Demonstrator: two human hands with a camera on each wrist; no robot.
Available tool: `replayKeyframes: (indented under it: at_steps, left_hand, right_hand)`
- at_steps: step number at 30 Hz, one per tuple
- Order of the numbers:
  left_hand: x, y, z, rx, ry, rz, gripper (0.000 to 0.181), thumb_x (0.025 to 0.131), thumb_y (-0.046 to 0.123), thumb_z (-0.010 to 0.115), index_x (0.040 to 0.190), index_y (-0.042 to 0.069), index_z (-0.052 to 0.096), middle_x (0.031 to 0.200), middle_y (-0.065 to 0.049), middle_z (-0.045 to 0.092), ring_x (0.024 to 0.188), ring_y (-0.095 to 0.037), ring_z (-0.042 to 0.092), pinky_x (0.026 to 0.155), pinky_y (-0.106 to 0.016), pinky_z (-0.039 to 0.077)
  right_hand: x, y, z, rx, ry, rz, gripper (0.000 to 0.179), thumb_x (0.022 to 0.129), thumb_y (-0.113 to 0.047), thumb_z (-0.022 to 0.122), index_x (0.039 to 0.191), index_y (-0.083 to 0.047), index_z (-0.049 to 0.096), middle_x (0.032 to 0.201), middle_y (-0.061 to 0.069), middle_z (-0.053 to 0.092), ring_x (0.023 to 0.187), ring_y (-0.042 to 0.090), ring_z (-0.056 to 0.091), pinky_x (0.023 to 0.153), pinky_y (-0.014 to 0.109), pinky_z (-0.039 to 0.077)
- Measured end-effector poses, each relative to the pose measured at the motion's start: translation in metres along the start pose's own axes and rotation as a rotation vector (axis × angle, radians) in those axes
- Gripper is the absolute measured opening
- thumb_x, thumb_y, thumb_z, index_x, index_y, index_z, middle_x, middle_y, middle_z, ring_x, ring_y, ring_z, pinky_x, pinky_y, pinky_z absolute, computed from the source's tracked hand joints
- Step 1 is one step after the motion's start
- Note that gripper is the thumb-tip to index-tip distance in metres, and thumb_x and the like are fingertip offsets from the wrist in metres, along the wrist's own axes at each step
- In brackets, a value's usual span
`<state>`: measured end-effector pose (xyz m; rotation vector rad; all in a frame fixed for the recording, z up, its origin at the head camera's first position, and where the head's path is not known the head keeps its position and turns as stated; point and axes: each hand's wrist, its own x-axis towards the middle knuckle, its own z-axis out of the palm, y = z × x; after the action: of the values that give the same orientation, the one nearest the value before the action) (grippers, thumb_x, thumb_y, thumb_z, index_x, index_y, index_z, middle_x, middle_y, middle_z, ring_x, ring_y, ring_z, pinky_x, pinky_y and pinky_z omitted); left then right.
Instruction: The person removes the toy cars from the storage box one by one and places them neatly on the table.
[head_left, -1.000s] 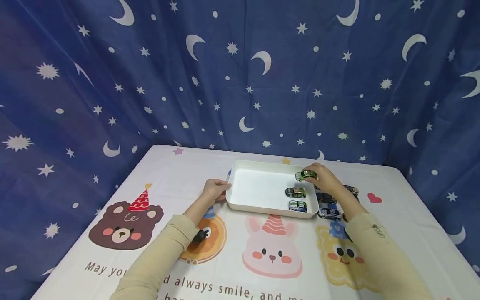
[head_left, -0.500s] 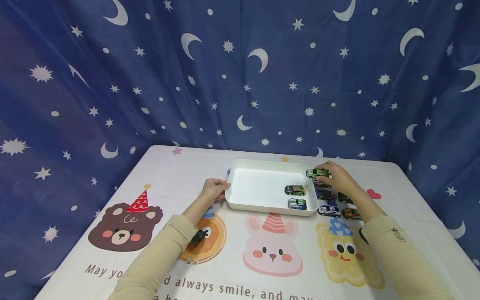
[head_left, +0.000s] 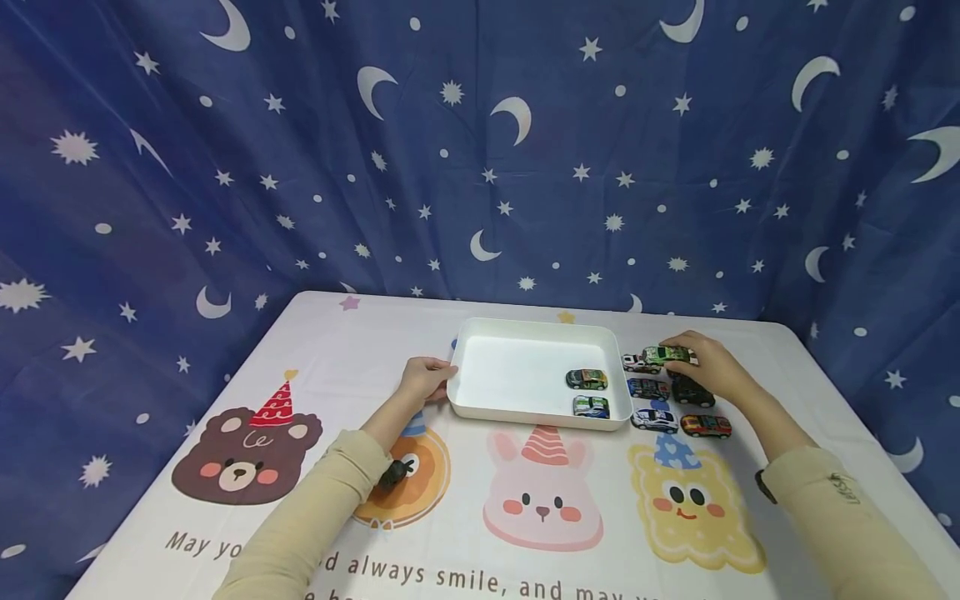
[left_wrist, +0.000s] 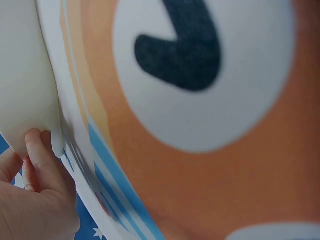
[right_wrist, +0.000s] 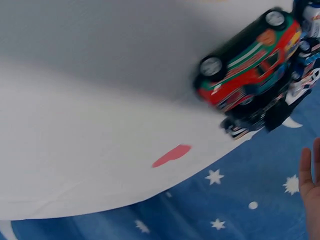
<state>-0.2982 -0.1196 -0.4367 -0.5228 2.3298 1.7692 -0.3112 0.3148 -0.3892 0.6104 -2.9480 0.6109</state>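
Note:
My left hand [head_left: 425, 379] pinches the left rim of a shallow white tray [head_left: 510, 367]; the left wrist view shows the thumb and fingers on the tray's corner [left_wrist: 30, 90]. Inside the tray, at its right end, sit a dark multicoloured toy car [head_left: 587, 379] and a white-green-blue one [head_left: 591, 407]. To the right of the tray, my right hand [head_left: 708, 362] holds a green toy car [head_left: 662, 355] above other cars. In the right wrist view only part of my right hand [right_wrist: 311, 192] shows, and the held car cannot be made out.
Beside the tray's right wall stand several toy cars: a white one [head_left: 637, 364], a dark blue one [head_left: 648, 388], a silver one [head_left: 655, 420], a black one [head_left: 692, 390] and a red-orange one [head_left: 706, 426]. A starry blue curtain [head_left: 420, 167] hangs behind the printed white tablecloth [head_left: 367, 342].
My right hand has carried the green toy car rightward, from over the tray's far right corner to above the cars outside. My left hand has stayed on the tray's rim.

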Motion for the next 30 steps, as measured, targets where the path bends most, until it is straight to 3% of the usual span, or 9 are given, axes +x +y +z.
replayKeyframes:
  at_steps: [14,21,30]
  left_hand:
    - [-0.001,0.002,0.0,0.02,-0.006,0.002,0.026,0.089,0.018,0.066,0.108,0.001,0.065,0.079,-0.003,0.061,0.054,-0.003,0.053,0.048,-0.013,0.049]
    - [-0.001,0.002,0.001,0.021,-0.006,-0.001,0.026,0.089,0.018,0.065,0.109,0.001,0.065,0.077,-0.003,0.06,0.049,-0.003,0.05,0.046,-0.013,0.046]
    - [-0.002,0.001,0.001,0.002,-0.002,0.004,0.026,0.089,0.017,0.065,0.108,0.0,0.065,0.08,-0.004,0.061,0.05,-0.003,0.052,0.047,-0.013,0.045]
  right_hand:
    - [-0.02,0.046,-0.012,-0.043,0.003,0.038,0.035,0.086,-0.008,0.066,0.117,0.008,0.059,0.112,0.031,0.053,0.101,0.045,0.052,0.083,0.058,0.047]
    - [-0.028,0.062,-0.015,-0.076,0.038,0.07,0.037,0.084,-0.007,0.068,0.115,0.011,0.057,0.11,0.034,0.055,0.104,0.05,0.05,0.091,0.064,0.04]
    - [-0.037,0.082,-0.018,-0.162,0.03,0.052,0.035,0.081,-0.004,0.068,0.109,0.014,0.058,0.104,0.035,0.057,0.098,0.052,0.052,0.088,0.063,0.042]
